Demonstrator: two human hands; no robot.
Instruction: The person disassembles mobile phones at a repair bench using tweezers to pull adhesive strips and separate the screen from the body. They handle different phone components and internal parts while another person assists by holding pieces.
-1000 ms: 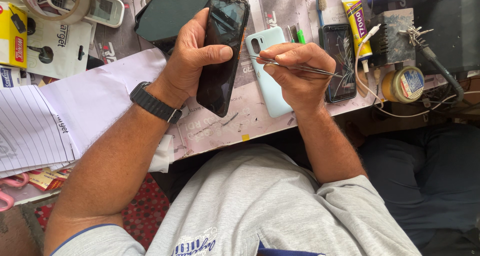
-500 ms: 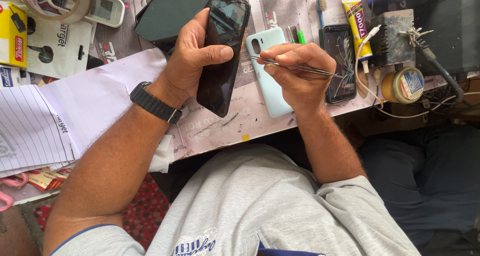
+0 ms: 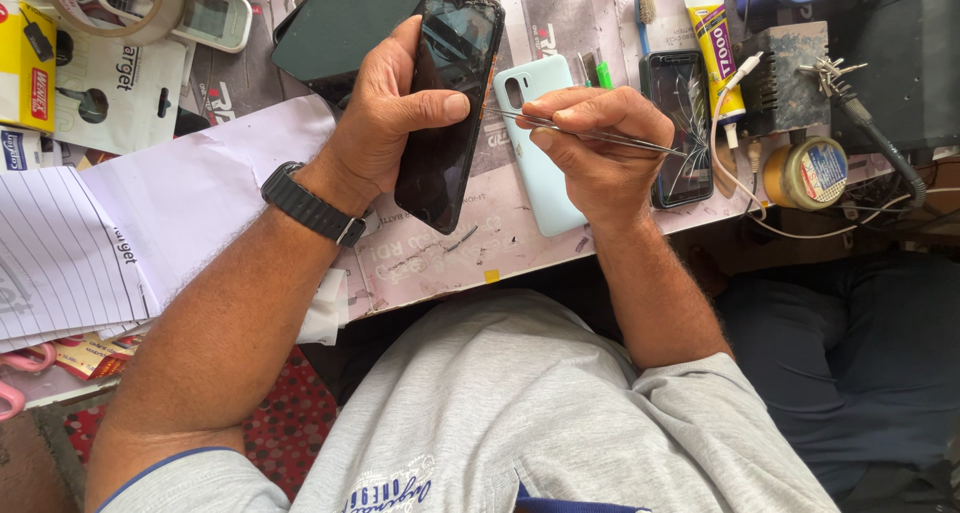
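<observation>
My left hand point(image 3: 385, 123) grips a black smartphone point(image 3: 450, 113), held upright above the workbench with the thumb across its dark screen; a black watch sits on that wrist. My right hand point(image 3: 600, 148) pinches thin metal tweezers point(image 3: 590, 133), their tip pointing left at the phone's right edge. Under the right hand lies a pale blue phone back cover point(image 3: 535, 143) flat on the bench.
A phone with a cracked screen point(image 3: 680, 123) lies right of my right hand, beside a glue tube point(image 3: 715, 38), a toothbrush point(image 3: 645, 18) and a round tin point(image 3: 805, 173). A dark tablet point(image 3: 345, 18), tape roll point(image 3: 120, 3), yellow box point(image 3: 25, 63) and papers point(image 3: 130, 223) lie left.
</observation>
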